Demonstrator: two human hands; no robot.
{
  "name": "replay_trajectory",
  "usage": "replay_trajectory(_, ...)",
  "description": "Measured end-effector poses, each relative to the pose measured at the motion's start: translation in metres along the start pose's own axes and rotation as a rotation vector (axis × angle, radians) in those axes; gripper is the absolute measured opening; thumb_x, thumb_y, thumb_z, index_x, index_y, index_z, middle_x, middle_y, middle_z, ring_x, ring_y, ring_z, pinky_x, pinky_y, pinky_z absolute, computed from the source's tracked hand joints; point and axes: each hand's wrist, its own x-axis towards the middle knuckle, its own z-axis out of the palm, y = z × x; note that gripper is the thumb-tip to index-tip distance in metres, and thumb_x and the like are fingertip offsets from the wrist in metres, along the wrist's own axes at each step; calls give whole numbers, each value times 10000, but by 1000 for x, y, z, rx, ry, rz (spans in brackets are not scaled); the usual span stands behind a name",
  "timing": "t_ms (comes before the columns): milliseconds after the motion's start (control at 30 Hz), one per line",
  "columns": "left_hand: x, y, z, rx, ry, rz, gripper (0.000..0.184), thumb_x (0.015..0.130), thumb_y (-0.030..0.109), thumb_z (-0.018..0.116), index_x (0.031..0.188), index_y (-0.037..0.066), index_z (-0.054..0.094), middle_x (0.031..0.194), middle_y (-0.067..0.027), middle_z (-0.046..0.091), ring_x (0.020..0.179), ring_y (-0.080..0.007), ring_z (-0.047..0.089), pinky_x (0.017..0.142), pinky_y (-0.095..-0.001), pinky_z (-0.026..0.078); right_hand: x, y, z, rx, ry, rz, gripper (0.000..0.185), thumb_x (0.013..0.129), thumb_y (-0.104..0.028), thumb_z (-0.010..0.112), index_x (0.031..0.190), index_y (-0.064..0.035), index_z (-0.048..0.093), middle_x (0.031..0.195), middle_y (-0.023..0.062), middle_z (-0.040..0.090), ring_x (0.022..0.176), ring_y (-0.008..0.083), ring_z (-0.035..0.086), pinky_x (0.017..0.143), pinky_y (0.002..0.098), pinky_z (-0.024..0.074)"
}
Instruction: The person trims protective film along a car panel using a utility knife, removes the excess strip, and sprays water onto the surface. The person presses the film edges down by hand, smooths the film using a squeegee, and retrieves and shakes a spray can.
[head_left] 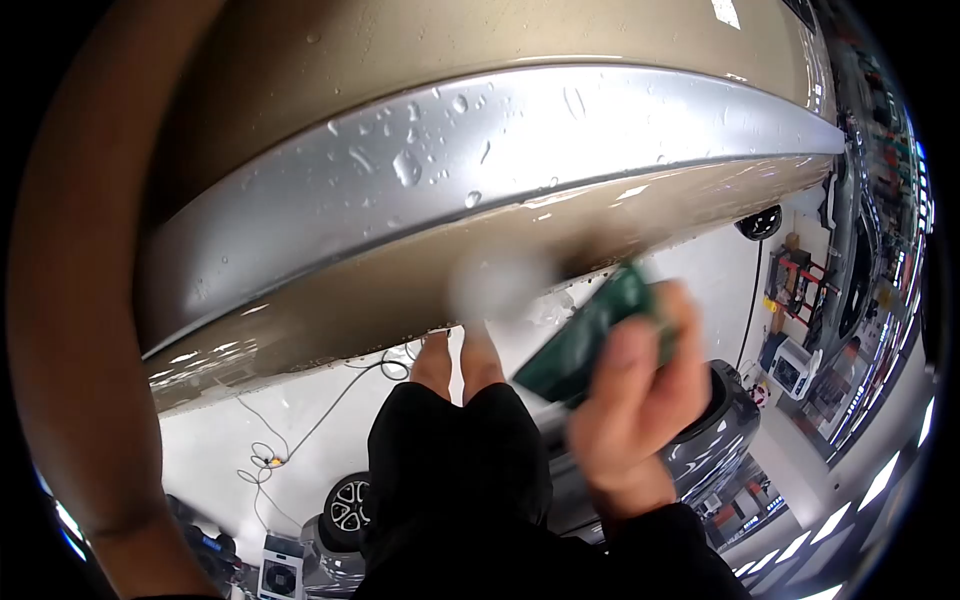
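Note:
In my right hand point(640, 390) is a dark green, glossy, flat piece with a straight edge, which looks like a squeegee point(575, 345). My fingers and thumb pinch it just below the lower edge of a gold car body panel point(400, 290). Motion blurs the hand and part of the green piece. Above runs a silver trim strip point(560, 120) dotted with water drops. A whitish round blur point(500, 285) shows left of the green piece; I cannot make out what it is. My left arm point(85, 300) reaches up along the left side, its hand outside the view.
Cables point(285, 455) lie on the white floor at lower left. A dark grey car point(715, 440) stands behind me, its wheel point(347, 505) showing. White fan-like units point(790, 367) and a red-and-black rack point(797, 285) are around the room.

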Motion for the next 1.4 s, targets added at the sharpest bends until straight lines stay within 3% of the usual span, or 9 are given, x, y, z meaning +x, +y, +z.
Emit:
replay_trajectory(167,5,1,0,7,-9,-2,292,989,190,682,1036,-98,694,1014,-188,712,898,-248,650,831,-332,526,27,-6,4,-47,254,243,190,1050,-159,602,944,-2,616,770,-6,633,677,33,535,548,231,417)
replay_trajectory(267,10,5,2,11,-24,-3,295,991,190,682,1040,-101,692,1016,-188,711,899,-246,649,830,-330,525,6,-28,27,-211,-230,-18,231,840,-135,747,1021,-53,629,963,119,625,634,273,631,534,356,506)
replay_trajectory(500,21,19,9,16,-30,-30,302,997,190,683,1048,-108,687,1021,-186,709,899,-240,645,828,-325,523,-90,47,-4,156,-1118,-109,216,876,-270,751,974,-109,644,872,62,592,648,275,642,597,435,530)
replay_trajectory(667,35,44,21,-17,-55,-52,307,1001,189,683,1054,-113,683,1024,-185,708,899,-237,642,827,-322,522,-237,223,-207,-367,-1105,729,309,880,-307,685,983,-16,673,828,178,699,768,298,692,712,448,534)
replay_trajectory(833,40,37,27,-134,-64,-33,302,998,193,693,1042,-105,683,1029,-176,701,924,-231,632,847,-332,518,-456,184,-343,-229,-1578,1439,463,882,-257,708,1337,-182,678,1232,107,707,1100,266,658,939,416,536)
replay_trajectory(900,38,43,33,-264,-63,-118,298,996,193,696,1034,-103,683,1025,-170,699,924,-229,629,850,-333,515,-499,143,-337,95,-1419,1826,430,921,-253,694,1346,-192,674,1230,86,707,1108,256,647,952,418,527)
replay_trajectory(1100,36,55,36,-61,-104,-27,257,991,183,692,1042,-69,700,1002,-138,697,877,-222,612,810,-342,504,-565,160,-257,-579,-983,1425,380,961,-183,551,1313,-53,614,1177,257,685,1186,433,618,982,489,496)
replay_trajectory(1267,32,55,35,-15,-96,-29,255,995,194,687,1043,-57,703,970,-127,690,854,-214,604,784,-338,509,-615,206,-264,120,-515,1946,338,971,-123,533,1269,-25,657,1008,118,723,911,234,703,807,373,555)
replay_trajectory(1400,13,91,16,-31,-348,-119,250,999,208,654,1058,-33,684,949,-106,683,859,-193,610,759,-333,514,-656,265,-295,29,-712,1721,296,999,-135,516,1224,-77,699,932,85,687,795,184,675,744,340,551)
